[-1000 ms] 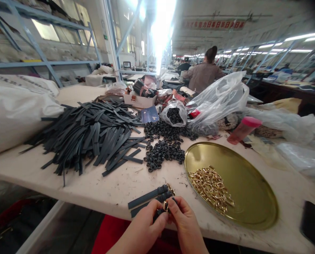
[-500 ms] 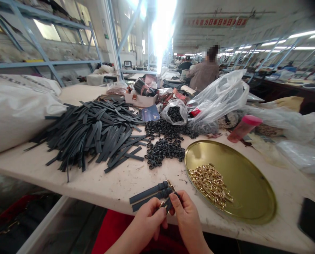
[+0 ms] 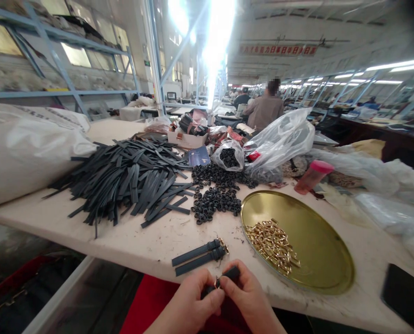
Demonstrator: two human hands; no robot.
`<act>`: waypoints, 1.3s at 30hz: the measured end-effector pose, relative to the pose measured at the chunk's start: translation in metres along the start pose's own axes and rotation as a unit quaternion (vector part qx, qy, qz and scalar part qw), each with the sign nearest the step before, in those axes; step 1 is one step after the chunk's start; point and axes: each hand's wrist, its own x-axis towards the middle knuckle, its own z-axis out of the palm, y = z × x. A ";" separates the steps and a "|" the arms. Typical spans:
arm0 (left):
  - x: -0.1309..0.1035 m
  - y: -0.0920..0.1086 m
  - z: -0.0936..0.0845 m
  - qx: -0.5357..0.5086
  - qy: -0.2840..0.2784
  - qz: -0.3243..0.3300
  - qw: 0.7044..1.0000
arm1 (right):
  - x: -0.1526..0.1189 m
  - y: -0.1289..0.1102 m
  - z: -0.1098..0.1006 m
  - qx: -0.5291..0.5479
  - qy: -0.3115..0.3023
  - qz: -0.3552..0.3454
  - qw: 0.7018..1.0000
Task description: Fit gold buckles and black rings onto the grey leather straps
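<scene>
At the table's front edge, my left hand (image 3: 199, 297) pinches a dark strap close to its small gold buckle (image 3: 217, 281). My right hand (image 3: 244, 288) grips the same strap (image 3: 231, 272), whose end pokes out past the fingers. Both hands nearly touch at the buckle, and fingers hide much of the strap. Just beyond them lie two finished-looking buckled straps (image 3: 200, 260), side by side. Right of the hands, many gold buckles (image 3: 273, 243) are heaped on a round gold tray (image 3: 318, 250).
A big pile of dark strips (image 3: 123, 181) covers the table's left part. Small black loops (image 3: 217, 204) are heaped mid-table, near an open plastic bag (image 3: 229, 157) of more loops. A pink-lidded jar (image 3: 313, 177) stands tilted behind the tray. A dark flat object (image 3: 405, 297) lies front right.
The strap in my hands has turned, and its end now shows beyond my right fingers. Both hands have drawn slightly away from the two lying straps. The head view has shifted a little.
</scene>
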 end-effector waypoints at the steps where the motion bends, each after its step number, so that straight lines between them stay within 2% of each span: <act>1: -0.003 0.002 -0.001 -0.008 -0.019 -0.005 1.000 | 0.000 0.000 0.000 0.038 -0.019 0.021 0.999; 3: -0.005 0.005 -0.004 -0.019 -0.031 -0.014 0.999 | 0.000 -0.001 0.001 0.072 -0.045 0.035 0.996; 5: -0.002 0.003 -0.007 -0.026 -0.020 -0.016 0.999 | 0.002 -0.002 0.003 0.036 -0.045 0.016 0.998; 10: 0.018 -0.005 -0.016 -0.031 0.009 -0.031 0.999 | 0.009 -0.008 0.008 -0.141 -0.010 -0.126 0.982; 13: 0.027 0.000 -0.022 0.053 0.031 0.021 0.998 | 0.025 -0.015 0.001 -0.161 -0.064 -0.140 0.975; 15: 0.033 0.005 -0.027 0.127 0.038 0.059 0.989 | 0.048 -0.021 -0.009 -0.208 -0.086 -0.132 0.966; 17: 0.041 0.009 -0.032 0.154 0.047 0.044 0.986 | 0.081 -0.024 -0.023 -0.342 -0.032 -0.133 0.930; 18: 0.046 0.010 -0.034 0.148 0.052 0.027 0.987 | 0.099 -0.025 -0.029 -0.436 0.014 -0.141 0.889; 19: 0.051 0.010 -0.036 0.134 0.057 0.012 0.989 | 0.119 -0.023 -0.035 -0.531 0.042 -0.150 0.833; 21: 0.061 0.009 -0.039 0.096 0.050 0.001 0.994 | 0.153 -0.017 -0.041 -0.600 0.065 -0.143 0.785; 23: 0.068 0.007 -0.042 0.061 0.040 -0.004 0.997 | 0.177 -0.008 -0.043 -0.630 0.067 -0.132 0.762; 26: 0.074 0.003 -0.045 0.029 0.038 -0.023 0.999 | 0.187 0.003 -0.041 -0.659 0.049 -0.131 0.739; 29: 0.077 0.001 -0.047 0.020 0.045 -0.036 0.998 | 0.180 0.006 -0.043 -0.663 0.016 -0.143 0.734; 32: 0.078 0.001 -0.045 0.030 0.059 -0.040 0.997 | 0.173 0.003 -0.044 -0.649 -0.019 -0.156 0.745; 36: 0.074 0.003 -0.041 0.061 0.078 -0.024 0.995 | 0.166 0.000 -0.041 -0.606 -0.031 -0.166 0.777; 39: 0.065 0.003 -0.040 0.073 0.081 -0.011 0.994 | 0.156 -0.002 -0.039 -0.553 -0.023 -0.162 0.817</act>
